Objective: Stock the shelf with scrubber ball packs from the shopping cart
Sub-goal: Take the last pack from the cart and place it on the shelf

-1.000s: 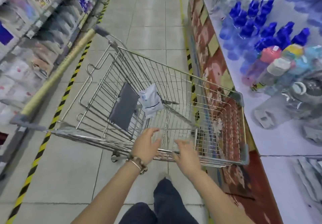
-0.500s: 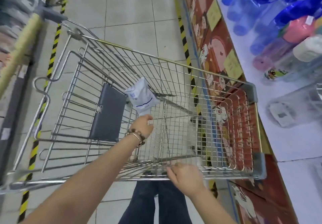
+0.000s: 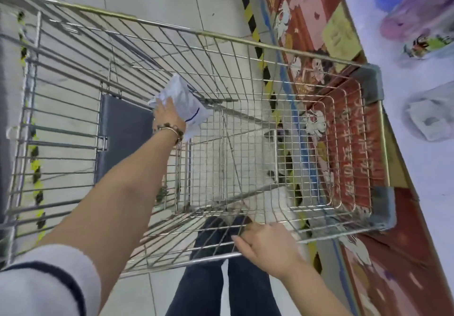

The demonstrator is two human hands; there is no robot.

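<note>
A big wire shopping cart (image 3: pixel 245 37) fills most of the frame. It looks nearly bare inside. Down the right side of the frame runs the shelf (image 3: pixel 427 173), white on top with a red picture front. Some blurry bottles stand in the upper right corner.

One white scrubber ball pack (image 3: pixel 190 105) is in the cart, a bit left of the middle of the frame, beside a dark grey flap (image 3: pixel 122 139). It looks tipped up, and its long side slants from upper left to lower right.

The left hand (image 3: pixel 167 114) is right on the pack, with its fingers laid over the pack's left edge. The thumb is hidden, so I cannot tell if it has a real hold yet. The right hand (image 3: pixel 267 244) is well apart from the pack, low in the frame, with its fingers curled round the cart's near rim.

So I think the left hand should lift the pack, then carry it across to the shelf on the right.
</note>
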